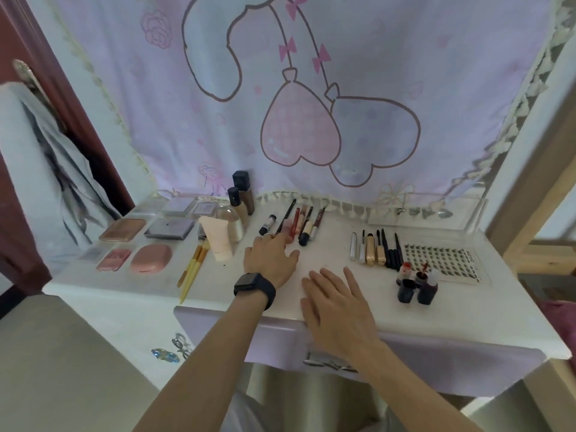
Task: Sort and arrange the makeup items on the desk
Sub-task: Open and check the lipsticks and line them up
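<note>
White tabletop (336,241) across the middle of the frame, a bit smudged, with a pale purple drawer front (280,335) under its near edge. Behind it, filling the top of the frame, a big pink and purple curtain (311,88) with drawn heart balloons and a lacy edge. At far left, a dark red door (18,169) with a white cloth (28,135) hanging in front of it. At far right, a wooden post (530,210). At lower left, grey floor (62,353). On the left part of the tabletop, flat makeup cases (151,258) in rows, pink, gold and grey. Just right of them, yellow brushes (191,269) side by side, a pale tube (218,240), a clear dome (232,221) and two brown bottles (241,198) with dark caps standing at the back. In the middle at the back, a row of lip pencils (305,222) lying side by side. On the right part, a row of thin wands and gold tubes (374,251), next to a sheet of false lashes (442,263), with small dark bottles (417,286) standing in front. Left hand (269,260) low on the tabletop in the middle, black watch (254,286) on the wrist, fingers (277,240) held straight and close together, tips touching the near end of the lip pencil row. Right hand (336,304) just right of it, over the front edge of the tabletop, palm down, fingers (352,280) spread wide, holding nothing.
</note>
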### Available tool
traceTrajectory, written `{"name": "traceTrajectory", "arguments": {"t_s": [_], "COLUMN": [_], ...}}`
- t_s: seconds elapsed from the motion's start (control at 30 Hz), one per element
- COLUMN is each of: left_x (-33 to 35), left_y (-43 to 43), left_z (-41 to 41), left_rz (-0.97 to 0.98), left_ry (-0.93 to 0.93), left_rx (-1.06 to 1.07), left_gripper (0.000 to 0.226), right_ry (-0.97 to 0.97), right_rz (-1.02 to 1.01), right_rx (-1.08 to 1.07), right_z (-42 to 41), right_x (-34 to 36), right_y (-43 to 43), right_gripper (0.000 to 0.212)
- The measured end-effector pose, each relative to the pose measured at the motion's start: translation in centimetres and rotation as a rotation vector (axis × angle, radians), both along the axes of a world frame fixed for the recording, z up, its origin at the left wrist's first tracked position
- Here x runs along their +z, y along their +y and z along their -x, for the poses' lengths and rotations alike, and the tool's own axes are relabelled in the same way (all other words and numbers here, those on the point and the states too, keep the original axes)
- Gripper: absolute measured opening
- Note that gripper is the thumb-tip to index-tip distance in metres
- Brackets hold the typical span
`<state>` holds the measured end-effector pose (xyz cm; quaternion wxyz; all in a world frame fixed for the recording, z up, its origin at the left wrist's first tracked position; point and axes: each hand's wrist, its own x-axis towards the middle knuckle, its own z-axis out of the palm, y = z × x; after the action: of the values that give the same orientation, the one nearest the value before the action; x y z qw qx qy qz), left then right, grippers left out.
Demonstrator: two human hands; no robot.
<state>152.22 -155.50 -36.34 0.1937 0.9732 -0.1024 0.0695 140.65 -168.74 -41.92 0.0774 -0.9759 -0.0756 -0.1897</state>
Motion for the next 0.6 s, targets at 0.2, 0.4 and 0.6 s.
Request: {"name": "traceTrajectory", "arguments": {"t_s": [0.2,0.4,0.6], "left_x": [-0.5,-1.4,-0.3], "left_y": [-2.3,-3.6,-2.8], "left_z": [-2.0,-2.9,-2.6], "left_rz": [-0.116,-0.159,-0.035], "left_ry": [-0.034,-0.004,-0.059], "left_rx": [-0.010,0.050,0.080], "left_gripper": [0.046,0.041,0.039], "right_ry": [-0.041,-0.033,-0.030], "right_rz": [0.054,0.029,0.026], "right_rx": [-0.041,-0.050,-0.054], "right_z": [-0.1,0.0,-0.1], "right_x": [-0.6,-0.5,-0.7], "right_y": [0.1,0.5,0.2], "right_gripper": [0.050,0.049,0.049]}}
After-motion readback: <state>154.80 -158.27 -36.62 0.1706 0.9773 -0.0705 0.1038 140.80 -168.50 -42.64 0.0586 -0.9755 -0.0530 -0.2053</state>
